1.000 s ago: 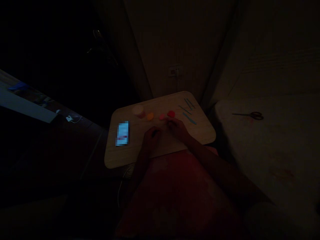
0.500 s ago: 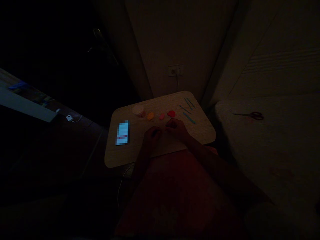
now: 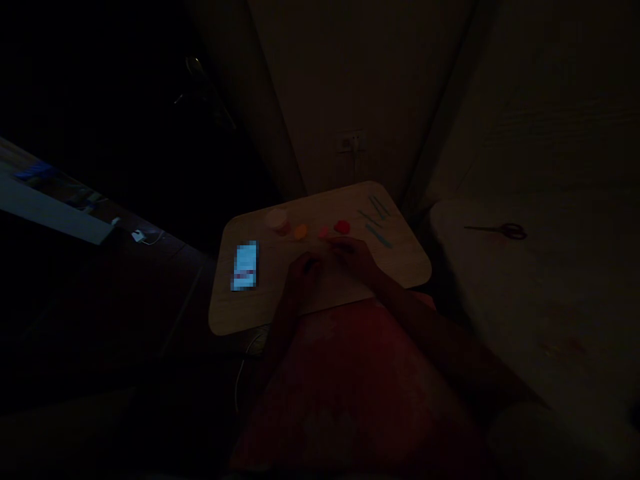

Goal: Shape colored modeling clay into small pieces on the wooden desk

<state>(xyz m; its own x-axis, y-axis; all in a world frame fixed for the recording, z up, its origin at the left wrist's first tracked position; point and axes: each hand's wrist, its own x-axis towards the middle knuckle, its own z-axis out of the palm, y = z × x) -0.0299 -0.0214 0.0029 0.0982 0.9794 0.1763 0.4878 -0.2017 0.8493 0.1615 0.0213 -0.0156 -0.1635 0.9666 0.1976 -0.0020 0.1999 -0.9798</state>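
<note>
The room is very dark. A small wooden lap table (image 3: 235,313) stands in front of me. My left hand (image 3: 301,273) rests on it with the fingers curled in. My right hand (image 3: 356,257) lies beside it, fingers bent together just below a red lump (image 3: 342,227), a pink lump (image 3: 324,232) and an orange lump (image 3: 301,232) of clay. Whether either hand holds anything is lost in the dark. A small round tub (image 3: 277,220) sits left of the lumps. Several thin teal tools (image 3: 376,220) lie at the table's far right.
A lit phone (image 3: 245,265) lies on the table's left part. Scissors (image 3: 503,231) lie on the pale surface to the right. A wall socket (image 3: 351,142) with a cable is behind the table. A red cushion (image 3: 350,393) covers my lap.
The picture has dimmed since half a second ago. Both hands stay in nearly the same place; the right hand's fingers shifted slightly near the pink lump.
</note>
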